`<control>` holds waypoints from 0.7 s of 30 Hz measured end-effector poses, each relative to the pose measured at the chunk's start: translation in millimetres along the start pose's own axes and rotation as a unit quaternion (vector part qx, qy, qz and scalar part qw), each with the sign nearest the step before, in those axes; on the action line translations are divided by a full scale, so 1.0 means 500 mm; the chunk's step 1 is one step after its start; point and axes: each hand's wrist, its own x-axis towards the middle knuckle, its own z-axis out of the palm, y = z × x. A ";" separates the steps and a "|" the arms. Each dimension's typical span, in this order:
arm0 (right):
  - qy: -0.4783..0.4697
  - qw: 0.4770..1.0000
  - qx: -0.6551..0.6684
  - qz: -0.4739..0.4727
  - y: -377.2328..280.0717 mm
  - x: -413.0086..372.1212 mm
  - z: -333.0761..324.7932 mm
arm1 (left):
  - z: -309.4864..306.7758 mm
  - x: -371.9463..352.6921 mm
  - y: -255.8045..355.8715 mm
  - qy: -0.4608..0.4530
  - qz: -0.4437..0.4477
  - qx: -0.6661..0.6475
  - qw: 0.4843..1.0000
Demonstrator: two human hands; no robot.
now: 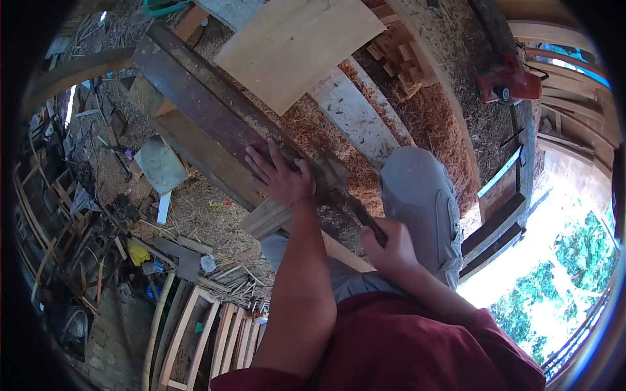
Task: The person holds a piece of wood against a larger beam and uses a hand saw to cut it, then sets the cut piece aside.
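My left hand (pixel 285 179) lies on a long dark-painted plank (pixel 202 107), fingers stretched out across its face near the close end. In my right hand (pixel 391 246) is the dark handle of a hand tool (pixel 358 212), fingers wrapped round it. Its flat, greyish metal head reaches up beside the plank's near end, to the right of my left hand; the kind of tool I cannot tell. Under the plank runs a brown board (pixel 202 153), and a short wood block (pixel 267 218) sits below my left wrist.
A pale plywood sheet (pixel 300 49) lies beyond the plank. Whitish boards (pixel 355 114) and wood shavings (pixel 437 127) surround my bent knee (pixel 417 182). A red power tool (pixel 508 81) rests at right. Wooden frames (pixel 189 332) stand at lower left, near scattered offcuts.
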 end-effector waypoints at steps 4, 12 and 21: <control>0.036 0.999 -0.009 -0.040 -0.011 0.059 0.044 | 0.001 0.003 0.005 -0.009 -0.010 -0.001 1.000; 0.013 1.000 -0.016 0.016 -0.021 0.027 0.028 | -0.005 -0.001 0.004 -0.013 -0.012 0.001 1.000; 0.020 0.999 0.003 -0.028 0.001 0.016 0.019 | 0.006 -0.002 -0.003 -0.006 -0.004 0.013 1.000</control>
